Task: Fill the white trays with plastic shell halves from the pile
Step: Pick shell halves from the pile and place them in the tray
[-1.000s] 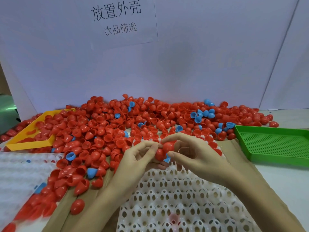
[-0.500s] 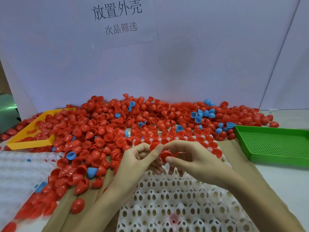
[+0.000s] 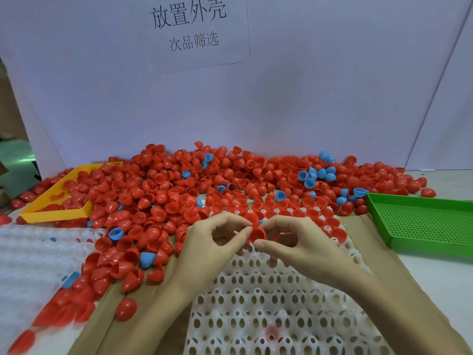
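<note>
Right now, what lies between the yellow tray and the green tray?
In the head view, the pile of red and blue shell halves fills the stretch from the yellow tray to the green tray.

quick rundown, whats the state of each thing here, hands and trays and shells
left hand: fingers curled, pinching a red shell half
right hand: pinching the same red shell half
white tray: far rows filled, near holes mostly bare
pile of shell halves: loose, mostly red, some blue
green tray: holds nothing
yellow tray: partly buried in red shells
</note>
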Available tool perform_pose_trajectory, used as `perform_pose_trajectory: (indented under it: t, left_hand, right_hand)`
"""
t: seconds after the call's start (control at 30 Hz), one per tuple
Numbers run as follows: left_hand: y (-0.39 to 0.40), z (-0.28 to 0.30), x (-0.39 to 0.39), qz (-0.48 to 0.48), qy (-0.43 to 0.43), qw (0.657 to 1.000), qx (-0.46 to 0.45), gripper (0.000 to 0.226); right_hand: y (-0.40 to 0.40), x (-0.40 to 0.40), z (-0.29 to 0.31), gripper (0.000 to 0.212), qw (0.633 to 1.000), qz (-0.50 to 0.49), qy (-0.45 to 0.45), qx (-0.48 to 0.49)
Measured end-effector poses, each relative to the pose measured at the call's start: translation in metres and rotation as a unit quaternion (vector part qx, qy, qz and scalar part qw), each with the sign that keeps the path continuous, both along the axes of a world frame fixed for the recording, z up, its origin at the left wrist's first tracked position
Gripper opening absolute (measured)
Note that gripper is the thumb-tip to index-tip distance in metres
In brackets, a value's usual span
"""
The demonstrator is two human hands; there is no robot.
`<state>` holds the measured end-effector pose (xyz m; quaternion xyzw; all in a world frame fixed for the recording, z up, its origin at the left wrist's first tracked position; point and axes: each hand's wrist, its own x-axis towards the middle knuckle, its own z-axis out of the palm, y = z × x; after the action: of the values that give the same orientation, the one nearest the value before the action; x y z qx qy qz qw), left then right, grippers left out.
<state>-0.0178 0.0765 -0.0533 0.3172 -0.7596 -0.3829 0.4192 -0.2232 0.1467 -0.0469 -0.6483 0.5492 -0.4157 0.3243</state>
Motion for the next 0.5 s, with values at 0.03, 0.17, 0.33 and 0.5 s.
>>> perform_pose_trajectory:
  t: [0.03,0.17,0.33,0.5]
  left_hand:
    - [-0.004,0.002,0.003,-0.011,-0.003,1.0,0.017,0.01]
    - [-0.012,0.006,0.011,-0.065,-0.01,0.997,0.051,0.014]
    - [-0.029,0.015,0.034,-0.031,-0.119,0.992,-0.03,0.02]
    - [-0.046,0.017,0.067,-0.07,-0.262,0.96,-0.069,0.02]
  right_hand:
    - [0.0,0.002,-0.002,0.023,1.0,-0.002,0.012,-0.006]
    - [0.002,0.008,-0.007,0.024,0.997,-0.004,0.068,-0.034]
    - [0.001,0.005,-0.008,0.021,0.997,-0.016,0.069,-0.032]
    - [-0.002,-0.004,-0.008,0.012,0.997,-0.044,0.056,-0.018]
